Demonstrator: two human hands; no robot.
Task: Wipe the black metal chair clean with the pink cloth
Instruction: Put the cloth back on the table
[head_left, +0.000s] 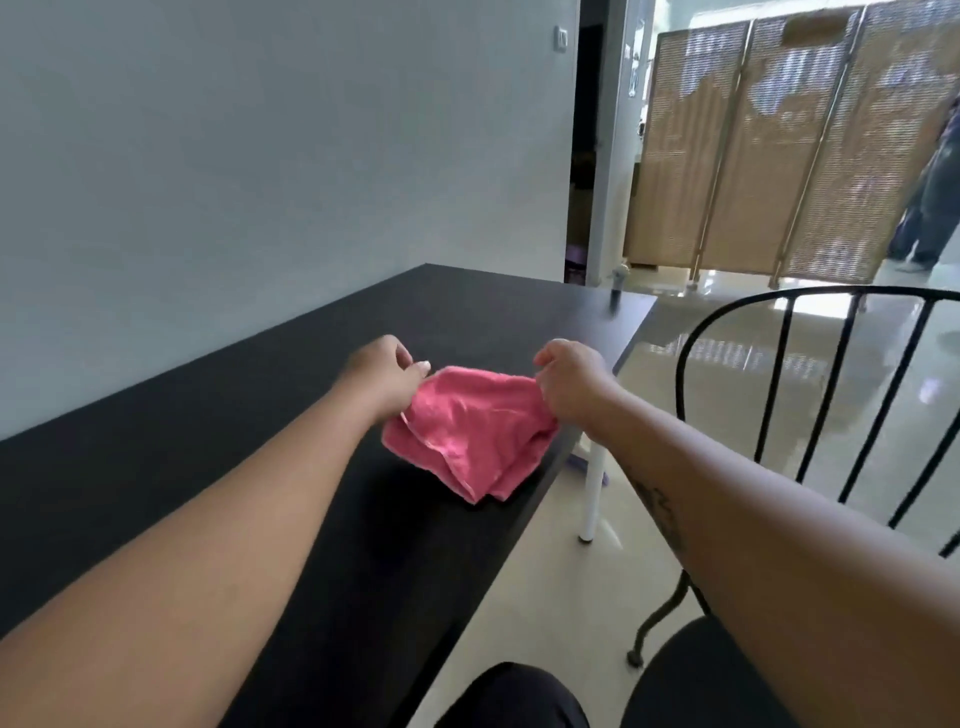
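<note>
Both hands pinch the pink cloth (470, 428) on the table (156, 467): left hand (382, 376), right hand (569, 382). I should bunch it firmly before reaching the chair (779, 364).

The cloth (470, 434) is held at its far corners between the left hand (382, 376) and right hand (569, 382), its near part draped on the table (208, 441) near the table's right edge. Right of the grip, beyond that edge, the chair (810, 395) is placed on the floor (545, 613). Far behind the grip, to the right, a folding screen (769, 156) is seen.
</note>
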